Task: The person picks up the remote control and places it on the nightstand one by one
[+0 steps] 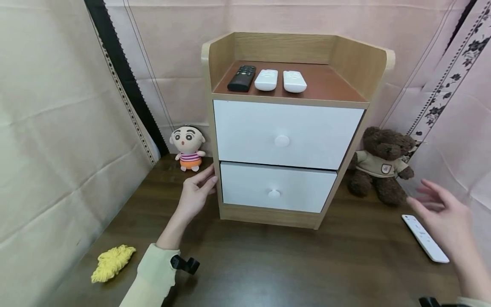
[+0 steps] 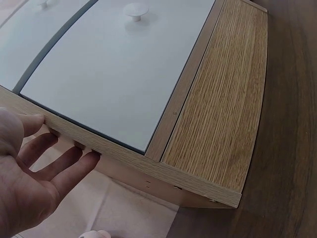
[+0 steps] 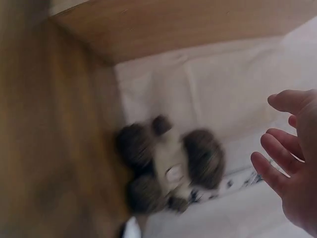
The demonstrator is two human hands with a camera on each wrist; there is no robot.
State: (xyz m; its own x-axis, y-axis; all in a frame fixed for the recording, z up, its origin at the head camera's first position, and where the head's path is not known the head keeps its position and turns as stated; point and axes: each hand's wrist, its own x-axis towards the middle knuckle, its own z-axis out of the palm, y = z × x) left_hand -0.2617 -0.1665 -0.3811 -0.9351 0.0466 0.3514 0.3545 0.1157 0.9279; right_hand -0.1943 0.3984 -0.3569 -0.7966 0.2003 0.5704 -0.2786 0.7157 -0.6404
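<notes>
My left hand (image 1: 193, 194) touches the left side edge of a small wooden cabinet (image 1: 268, 215) with two white drawers. In the left wrist view, the fingertips (image 2: 89, 157) rest on the side panel and the thumb lies by the front edge. Both the upper drawer (image 1: 245, 128) and the lower drawer (image 1: 245, 183) look closed. My right hand (image 1: 446, 213) hovers with loose fingers over a slim white remote control (image 1: 425, 238) on the table, holding nothing. Near it sits a brown teddy bear (image 1: 385, 166), blurred in the right wrist view.
On the cabinet top lie a black remote (image 1: 241, 79), a white remote (image 1: 266, 80) and another white remote (image 1: 294, 82). A cartoon boy doll (image 1: 188, 147) stands left of the cabinet. A yellow yarn bundle (image 1: 112, 263) lies on the table at front left. Pale curtains (image 1: 57, 128) surround the table.
</notes>
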